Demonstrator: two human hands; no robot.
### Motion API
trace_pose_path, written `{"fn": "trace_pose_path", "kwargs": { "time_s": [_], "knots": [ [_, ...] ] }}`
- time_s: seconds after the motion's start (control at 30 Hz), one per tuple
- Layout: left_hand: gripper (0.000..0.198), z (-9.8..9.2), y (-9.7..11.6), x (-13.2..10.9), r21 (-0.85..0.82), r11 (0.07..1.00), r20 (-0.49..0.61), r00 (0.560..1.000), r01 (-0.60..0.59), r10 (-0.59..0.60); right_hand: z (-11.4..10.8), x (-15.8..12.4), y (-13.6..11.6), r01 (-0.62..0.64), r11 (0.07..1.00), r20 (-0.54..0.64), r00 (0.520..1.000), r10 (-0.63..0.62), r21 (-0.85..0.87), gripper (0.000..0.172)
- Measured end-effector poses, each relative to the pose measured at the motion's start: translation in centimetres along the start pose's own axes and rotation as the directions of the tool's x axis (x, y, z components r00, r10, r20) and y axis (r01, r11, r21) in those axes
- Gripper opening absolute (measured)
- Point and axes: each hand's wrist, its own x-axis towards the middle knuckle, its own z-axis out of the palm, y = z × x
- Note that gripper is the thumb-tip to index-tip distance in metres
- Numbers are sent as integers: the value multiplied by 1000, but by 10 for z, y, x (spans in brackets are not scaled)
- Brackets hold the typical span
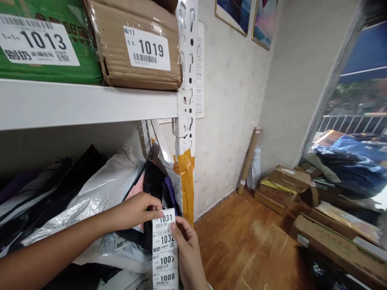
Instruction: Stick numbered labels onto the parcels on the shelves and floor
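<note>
A strip of white number labels (163,249) reading 1031, 1032, 1007 and 1008 hangs in front of me at the bottom centre. My left hand (136,209) pinches the top label, 1031, at its upper edge. My right hand (189,249) grips the strip from the right side, thumb against the 1032 label. Behind them, on the lower shelf, lie grey, black and white plastic mailer bags (90,197).
A white metal shelf post (186,100) with orange tape stands just behind the labels. The upper shelf (87,102) bears a green box tagged 1013 (45,40) and a brown parcel tagged 1019 (139,44). Cardboard boxes (317,209) crowd the wooden floor at right; a cardboard tube (249,159) leans against the wall.
</note>
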Motion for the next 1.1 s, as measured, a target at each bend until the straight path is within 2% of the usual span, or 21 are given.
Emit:
{"fn": "trace_pose_path", "kwargs": {
  "time_s": [0.07,0.17,0.27,0.4,0.47,0.53,0.6,0.67,0.73,0.8,0.83,0.97,1.1],
  "knots": [
    [34,0,-3,-1,47,999,14,1000,-23,22,2,3,2,-24,999,41,999,25,-22,36],
    [36,-1,-2,-6,126,989,-28,996,-76,80,6,3,11,-82,996,55,995,84,-36,44],
    [23,4,-2,-12,217,973,-58,994,-83,98,9,-2,22,-115,990,22,993,117,-76,53],
    [14,17,-7,-18,366,928,-63,993,-66,96,13,-10,35,-101,986,-59,994,94,-133,60],
    [10,24,-8,-18,442,896,-87,992,-46,94,15,-12,37,-119,988,-120,987,106,-99,60],
    [5,29,-9,-17,517,856,-105,990,-25,92,15,-14,37,-180,984,-130,976,178,-5,55],
    [3,33,-9,-16,573,820,-109,990,-12,91,13,-18,34,-276,954,-71,956,285,113,49],
    [3,34,-10,-16,596,803,-115,989,-7,94,8,-23,30,-332,929,29,943,332,166,42],
    [2,35,-11,-16,603,798,-123,988,-3,97,1,-28,30,-291,947,132,953,274,138,47],
    [2,35,-11,-16,605,796,-129,987,2,96,-5,-32,32,-186,979,215,963,166,80,56],
    [2,35,-11,-16,607,794,-132,987,7,92,-7,-33,35,-142,989,234,964,126,52,54],
    [4,35,-9,-17,613,790,-135,987,17,84,-9,-34,47,-66,997,158,985,71,-34,43],
    [3,36,-10,-17,623,781,-144,986,26,82,-10,-31,59,-39,982,20,999,43,-183,52]
  ]
}}
